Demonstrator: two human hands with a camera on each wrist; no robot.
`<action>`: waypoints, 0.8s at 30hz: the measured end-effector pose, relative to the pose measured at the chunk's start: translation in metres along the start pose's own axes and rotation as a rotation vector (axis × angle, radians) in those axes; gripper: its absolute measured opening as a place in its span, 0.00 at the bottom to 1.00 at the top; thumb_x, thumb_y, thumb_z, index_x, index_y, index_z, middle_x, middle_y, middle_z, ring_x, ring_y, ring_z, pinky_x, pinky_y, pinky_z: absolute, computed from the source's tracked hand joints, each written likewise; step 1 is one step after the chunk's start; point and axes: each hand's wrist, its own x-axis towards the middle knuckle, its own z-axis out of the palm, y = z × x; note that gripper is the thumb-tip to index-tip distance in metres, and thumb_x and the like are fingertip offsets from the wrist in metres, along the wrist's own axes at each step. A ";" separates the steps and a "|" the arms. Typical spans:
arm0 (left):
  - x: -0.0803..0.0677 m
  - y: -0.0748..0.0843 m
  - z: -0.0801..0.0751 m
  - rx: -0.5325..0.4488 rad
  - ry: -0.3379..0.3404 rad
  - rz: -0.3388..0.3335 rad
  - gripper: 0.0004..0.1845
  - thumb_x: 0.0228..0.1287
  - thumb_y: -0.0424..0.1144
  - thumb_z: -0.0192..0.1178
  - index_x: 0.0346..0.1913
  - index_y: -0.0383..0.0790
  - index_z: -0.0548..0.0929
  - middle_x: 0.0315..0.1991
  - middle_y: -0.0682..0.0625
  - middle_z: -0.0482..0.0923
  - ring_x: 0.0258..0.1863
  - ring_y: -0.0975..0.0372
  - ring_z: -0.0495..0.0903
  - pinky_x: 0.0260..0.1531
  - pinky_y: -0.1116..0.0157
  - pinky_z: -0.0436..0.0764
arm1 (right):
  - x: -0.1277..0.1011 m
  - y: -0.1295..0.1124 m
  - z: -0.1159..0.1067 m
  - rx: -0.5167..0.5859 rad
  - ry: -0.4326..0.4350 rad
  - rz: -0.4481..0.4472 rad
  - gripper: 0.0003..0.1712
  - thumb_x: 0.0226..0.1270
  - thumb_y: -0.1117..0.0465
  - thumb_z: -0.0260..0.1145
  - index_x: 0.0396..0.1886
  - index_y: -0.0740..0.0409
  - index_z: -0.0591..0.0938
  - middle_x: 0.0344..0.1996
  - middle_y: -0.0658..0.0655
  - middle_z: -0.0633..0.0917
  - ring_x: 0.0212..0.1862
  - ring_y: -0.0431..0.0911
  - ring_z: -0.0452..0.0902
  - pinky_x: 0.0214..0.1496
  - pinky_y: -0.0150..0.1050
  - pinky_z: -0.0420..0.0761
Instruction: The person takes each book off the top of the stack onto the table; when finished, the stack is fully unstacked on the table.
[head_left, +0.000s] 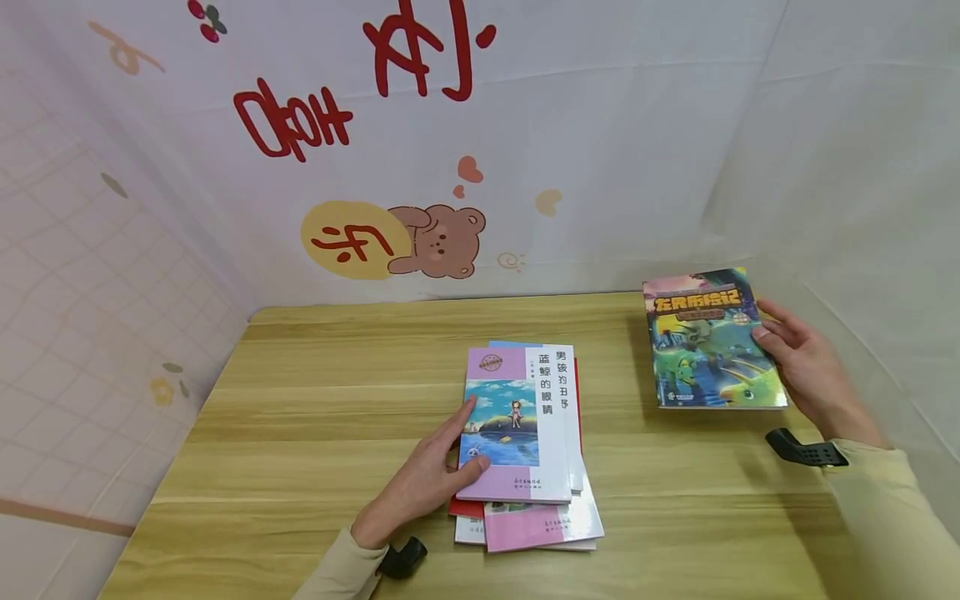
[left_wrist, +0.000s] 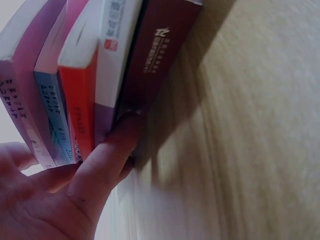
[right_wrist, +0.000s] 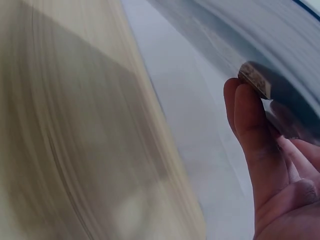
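Books are the matter here: from the head view a stack of books (head_left: 525, 450) lies near the middle of the wooden surface (head_left: 300, 400), its long axis running away from the person, and a single dinosaur book (head_left: 708, 337) sits well apart at the far right edge, lifted a little and tilted. The left hand (head_left: 431, 479) is the nearer one to the stack, on its left side, fingers resting on the top cover with its sea picture and the thumb against the edge. The right hand (head_left: 806, 375) holds the dinosaur book by its right edge, thumb on the cover, so the book lies to the left of that grip. From the left wrist view the stack (left_wrist: 95, 75) shows its spines, lilac, pale blue, red, white and dark maroon, with the left hand's fingers (left_wrist: 107, 160) pressed against the lower books, a light hold on the side. From the right wrist view, much blurred, the right hand's fingers (right_wrist: 252, 140) curl under the dinosaur book's corner (right_wrist: 257, 80), gripping it above the surface (right_wrist: 75, 130).
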 end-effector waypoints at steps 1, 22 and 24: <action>0.000 0.000 0.000 -0.002 0.000 -0.001 0.47 0.71 0.57 0.63 0.85 0.56 0.49 0.83 0.48 0.52 0.79 0.49 0.56 0.74 0.43 0.61 | 0.000 0.000 -0.004 -0.004 0.000 0.008 0.37 0.80 0.68 0.56 0.84 0.57 0.57 0.54 0.44 0.81 0.48 0.35 0.82 0.45 0.25 0.83; 0.000 -0.001 0.000 -0.015 0.000 -0.019 0.47 0.71 0.58 0.63 0.85 0.59 0.50 0.83 0.50 0.52 0.79 0.49 0.55 0.75 0.43 0.60 | 0.016 0.010 -0.052 -0.201 -0.040 0.213 0.40 0.83 0.58 0.56 0.85 0.55 0.49 0.77 0.44 0.62 0.51 0.27 0.79 0.44 0.24 0.82; 0.000 -0.001 0.001 -0.015 0.001 -0.016 0.47 0.71 0.58 0.63 0.85 0.60 0.50 0.83 0.50 0.52 0.79 0.50 0.56 0.75 0.43 0.61 | 0.018 0.013 -0.054 -0.208 -0.052 0.232 0.41 0.84 0.58 0.55 0.85 0.56 0.46 0.83 0.47 0.49 0.51 0.26 0.78 0.45 0.24 0.82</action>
